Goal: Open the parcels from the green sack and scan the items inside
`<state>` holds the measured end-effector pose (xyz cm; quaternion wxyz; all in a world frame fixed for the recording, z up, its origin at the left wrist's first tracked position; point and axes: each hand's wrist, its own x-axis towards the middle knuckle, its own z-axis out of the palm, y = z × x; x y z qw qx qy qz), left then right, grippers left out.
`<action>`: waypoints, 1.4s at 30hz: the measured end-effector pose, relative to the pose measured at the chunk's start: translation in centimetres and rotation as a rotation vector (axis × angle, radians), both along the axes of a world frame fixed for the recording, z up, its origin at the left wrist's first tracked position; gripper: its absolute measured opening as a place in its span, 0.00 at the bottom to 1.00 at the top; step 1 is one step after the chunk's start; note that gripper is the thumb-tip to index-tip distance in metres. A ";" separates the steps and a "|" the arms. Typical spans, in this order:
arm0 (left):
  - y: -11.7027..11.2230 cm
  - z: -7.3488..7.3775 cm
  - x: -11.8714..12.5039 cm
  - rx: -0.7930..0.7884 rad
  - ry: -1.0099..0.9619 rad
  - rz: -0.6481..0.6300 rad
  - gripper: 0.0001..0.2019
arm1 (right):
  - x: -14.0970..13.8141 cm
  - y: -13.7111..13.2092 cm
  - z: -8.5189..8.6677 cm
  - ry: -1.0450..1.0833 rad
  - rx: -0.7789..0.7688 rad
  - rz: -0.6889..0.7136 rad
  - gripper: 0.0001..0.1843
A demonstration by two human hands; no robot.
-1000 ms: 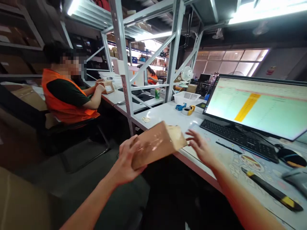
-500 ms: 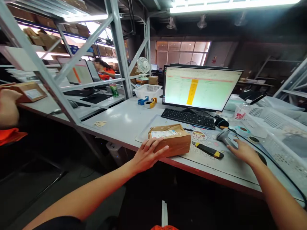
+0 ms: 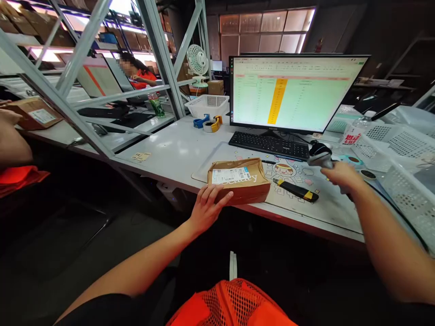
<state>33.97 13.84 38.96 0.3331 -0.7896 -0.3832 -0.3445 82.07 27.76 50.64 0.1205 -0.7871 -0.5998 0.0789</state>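
Observation:
A brown cardboard box (image 3: 243, 193) with a white shipping label (image 3: 231, 175) lies at the desk's front edge. My left hand (image 3: 208, 206) grips its near left corner, fingers bent over the top edge and thumb along the front face. My right hand (image 3: 343, 174) is closed around the handle of a grey barcode scanner (image 3: 321, 159), raised over the right part of the desk mat, its head toward the left. Part of the handle is hidden by my fingers. A black and yellow utility knife (image 3: 297, 190) lies on the mat between the box and my right hand.
Behind the box stand a black keyboard (image 3: 268, 146) and a monitor (image 3: 295, 93) showing a spreadsheet. Tape dispensers (image 3: 212, 124) and a white basket (image 3: 208, 105) are further back. White baskets (image 3: 408, 190) and a bottle (image 3: 355, 131) crowd the right. A metal frame (image 3: 159, 59) rises at left, with co-workers beyond.
My right hand has closed around the barcode scanner and lifted it off the mat. My left hand stays at the box. The view has tilted down.

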 end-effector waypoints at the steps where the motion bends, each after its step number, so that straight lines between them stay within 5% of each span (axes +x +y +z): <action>1: 0.0 -0.1 0.0 0.000 -0.003 -0.002 0.46 | -0.3 -0.4 1.8 0.094 -0.043 0.052 0.18; 7: 0.0 -0.1 0.2 -0.019 -0.008 -0.005 0.46 | -5.4 -2.3 12.5 0.349 -0.300 0.275 0.34; 10: -0.1 -0.1 0.3 -0.018 -0.021 0.002 0.46 | -9.0 -2.0 15.0 0.384 -0.432 0.427 0.35; 13: -0.2 -0.1 0.3 -0.024 -0.027 0.015 0.46 | -11.6 -1.5 15.5 0.338 -0.492 0.532 0.33; 17: -0.6 0.1 0.1 -0.041 -0.010 0.026 0.47 | -11.9 -0.9 13.9 0.207 -0.370 0.503 0.29; 20: -0.4 1.6 -0.7 -0.127 0.001 0.012 0.45 | -9.6 -0.2 10.8 0.061 -0.232 0.427 0.24; 26: 3.1 9.3 -2.5 -0.365 -0.154 -0.012 0.46 | -3.2 0.6 0.3 -0.275 -0.008 0.187 0.21; 29: 6.9 11.5 -3.4 -0.478 -0.346 -0.062 0.43 | -1.4 -0.1 -4.2 -0.311 -0.014 0.040 0.26; 31: 9.3 10.9 -4.0 -0.529 -0.549 -0.083 0.42 | -1.1 -0.6 -5.7 -0.309 -0.022 0.002 0.28; 33: 10.9 8.8 -4.1 -0.511 -0.797 -0.105 0.48 | -1.3 -0.9 -5.7 -0.287 -0.016 0.001 0.33; 38: 11.2 1.8 -2.4 -0.504 -1.302 -0.178 0.65 | -4.1 1.7 -1.6 -0.256 0.291 0.032 0.33; 42: 10.2 -0.7 -1.2 -0.548 -1.322 -0.143 0.66 | -7.2 7.5 -0.1 -0.200 0.126 0.129 0.28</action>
